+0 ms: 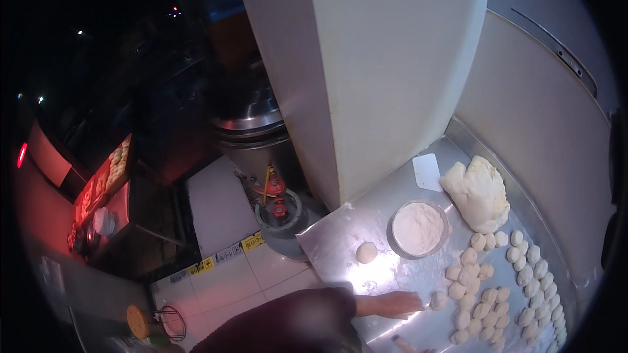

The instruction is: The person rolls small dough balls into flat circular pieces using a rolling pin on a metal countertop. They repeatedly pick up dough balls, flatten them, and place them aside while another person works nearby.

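My left hand (392, 304) reaches in from the left in a dark sleeve, low over the metal worktop (338, 235). Its fingers point down beside a round dough ball (438, 300), and what lies under them is hidden. Below it, the end of a wooden rolling pin (402, 343) shows at the bottom edge. Only a sliver of my right hand (430, 351) appears there, so its grip is hidden. Many small dough pieces (462, 318) lie to the right of my left hand. One flattened dough ball (366, 252) sits alone further up.
A bowl of flour (418, 229), a white scraper (427, 172) and a large lump of dough (478, 193) stand towards the back wall. Rows of dough pieces (537, 289) line the right side. Off the worktop's left corner stands a gas cylinder (282, 220) with a red valve.
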